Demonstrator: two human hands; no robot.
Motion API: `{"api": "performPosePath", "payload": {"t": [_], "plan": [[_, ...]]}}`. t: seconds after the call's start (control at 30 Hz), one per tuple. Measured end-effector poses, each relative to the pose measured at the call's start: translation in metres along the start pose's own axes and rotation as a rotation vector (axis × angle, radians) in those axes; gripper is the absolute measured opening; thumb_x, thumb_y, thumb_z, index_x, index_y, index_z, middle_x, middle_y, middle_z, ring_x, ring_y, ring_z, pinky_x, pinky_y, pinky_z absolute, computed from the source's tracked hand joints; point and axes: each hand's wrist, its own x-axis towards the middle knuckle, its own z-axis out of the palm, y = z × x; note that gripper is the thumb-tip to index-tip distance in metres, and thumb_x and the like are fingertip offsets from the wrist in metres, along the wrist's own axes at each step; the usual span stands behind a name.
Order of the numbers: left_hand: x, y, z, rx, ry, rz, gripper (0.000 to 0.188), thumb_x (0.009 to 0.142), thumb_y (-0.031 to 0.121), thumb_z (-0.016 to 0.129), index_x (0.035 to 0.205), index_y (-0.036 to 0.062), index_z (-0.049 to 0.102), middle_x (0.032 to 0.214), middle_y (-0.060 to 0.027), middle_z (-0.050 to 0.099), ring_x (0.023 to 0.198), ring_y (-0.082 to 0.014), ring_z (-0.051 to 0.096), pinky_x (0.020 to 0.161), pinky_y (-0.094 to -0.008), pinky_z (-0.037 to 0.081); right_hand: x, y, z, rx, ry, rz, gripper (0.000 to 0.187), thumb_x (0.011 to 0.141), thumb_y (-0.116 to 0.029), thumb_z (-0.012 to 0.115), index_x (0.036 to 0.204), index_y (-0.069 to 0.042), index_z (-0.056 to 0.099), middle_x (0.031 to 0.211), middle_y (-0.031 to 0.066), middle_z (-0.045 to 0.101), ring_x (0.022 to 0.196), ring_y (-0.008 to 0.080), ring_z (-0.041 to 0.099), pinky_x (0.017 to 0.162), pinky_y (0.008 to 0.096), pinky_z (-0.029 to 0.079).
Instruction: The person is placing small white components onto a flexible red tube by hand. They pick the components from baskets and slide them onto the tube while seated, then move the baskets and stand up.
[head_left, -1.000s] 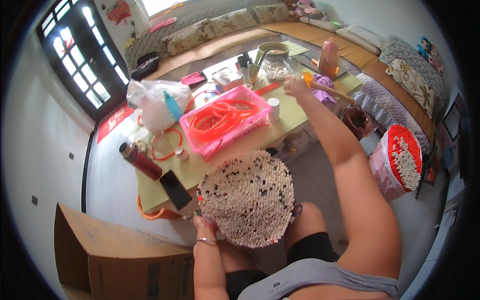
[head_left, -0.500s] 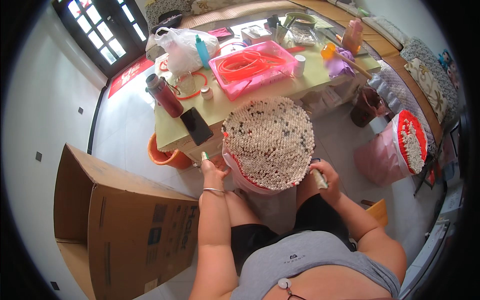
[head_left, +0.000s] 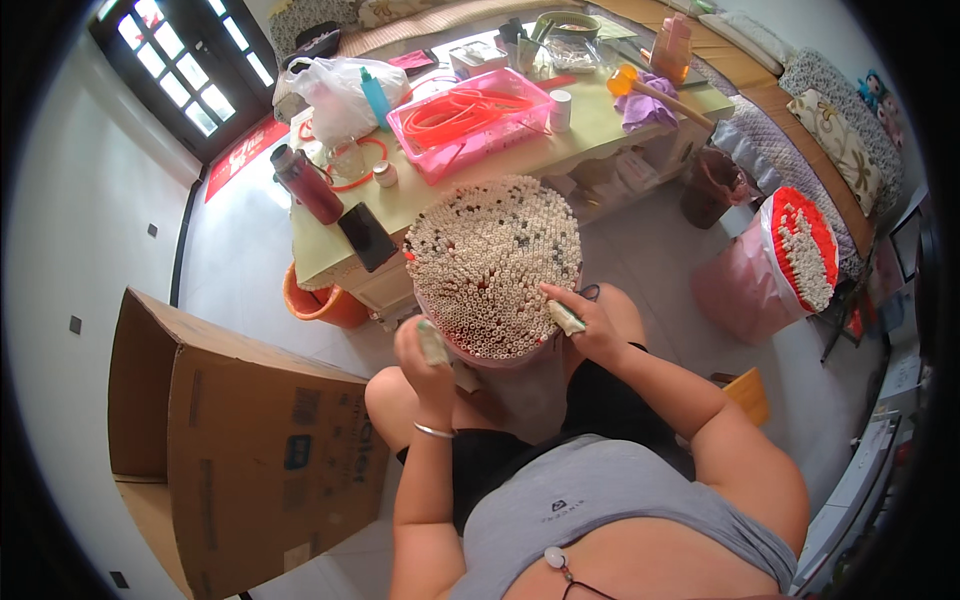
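Observation:
Between my knees stands a broad round bundle of thin whitish tubes [head_left: 495, 265], packed upright with their open ends facing up. Darker ends are scattered among them, and pinkish wrapping shows around the lower side. My left hand [head_left: 420, 370] is raised at the bundle's near left edge, fingers loosely bent and apart, with no held object visible. A cream and green wrap [head_left: 433, 345] covers its thumb. At the near right edge my right hand [head_left: 592, 328] has its index finger stretched onto the tube ends. Its thumb wears a similar cream wrap [head_left: 567, 316].
Ahead, a pale green table [head_left: 440, 210] holds a pink basket [head_left: 475, 150] of orange-red tubing, a dark red flask [head_left: 308, 188], a phone [head_left: 367, 237] and a mallet [head_left: 665, 97]. A large cardboard box [head_left: 250, 440] stands left; another wrapped bundle [head_left: 745, 268] stands right.
Both hands have risen from the lower sides of the bundle to its near edges. My right index finger now reaches onto the tube ends. The whole view has shifted slightly.

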Motion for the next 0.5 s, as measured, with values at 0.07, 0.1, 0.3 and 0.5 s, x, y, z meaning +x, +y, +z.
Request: {"api": "performPosePath", "payload": {"t": [0.07, 0.1, 0.3, 0.5], "plan": [[-0.031, 0.033, -0.008, 0.124, -0.149, 0.325, 0.025, 0.095, 0.021, 0.056, 0.106, -0.0008, 0.063, 0.11, -0.0194, 0.062, 0.101, -0.0358, 0.058, 0.093, -0.0433, 0.045, -0.008, -0.003, -0.014, -0.016, 0.016, -0.015, 0.05, 0.088, 0.007, 0.052, 0.136, -0.007, 0.054, 0.128, 0.0143, 0.061, 0.12, 0.023, 0.057, 0.102, 0.0291, 0.041], [-0.045, 0.043, -0.012, 0.11, -0.208, 0.345, 0.024, 0.092, 0.018, 0.059, 0.107, 0.0003, 0.064, 0.113, -0.02, 0.062, 0.105, -0.0372, 0.058, 0.094, -0.0431, 0.045, -0.011, -0.005, -0.021, -0.024, 0.041, -0.034, 0.05, 0.088, 0.006, 0.054, 0.136, -0.006, 0.054, 0.127, 0.0141, 0.062, 0.119, 0.023, 0.058, 0.101, 0.0288, 0.042], [-0.112, 0.055, -0.008, -0.133, -0.654, -0.078, 0.023, 0.092, 0.025, 0.061, 0.092, 0.0025, 0.065, 0.083, -0.0152, 0.065, 0.075, -0.034, 0.061, 0.068, -0.0413, 0.048, -0.038, 0.034, -0.037, -0.012, 0.093, 0.043, 0.035, 0.084, 0.004, 0.06, 0.118, -0.001, 0.061, 0.108, 0.015, 0.067, 0.102, 0.0246, 0.064, 0.088, 0.0311, 0.048], [-0.093, 0.049, 0.031, 0.101, -0.588, 0.239, 0.02, 0.09, 0.023, 0.062, 0.099, 0.0059, 0.066, 0.086, -0.0178, 0.064, 0.08, -0.0366, 0.061, 0.071, -0.0437, 0.049, -0.06, 0.029, -0.029, -0.102, -0.051, -0.063, 0.03, 0.084, 0.0, 0.063, 0.114, 0.0, 0.062, 0.103, 0.017, 0.067, 0.093, 0.0281, 0.066, 0.08, 0.0343, 0.052]]}}
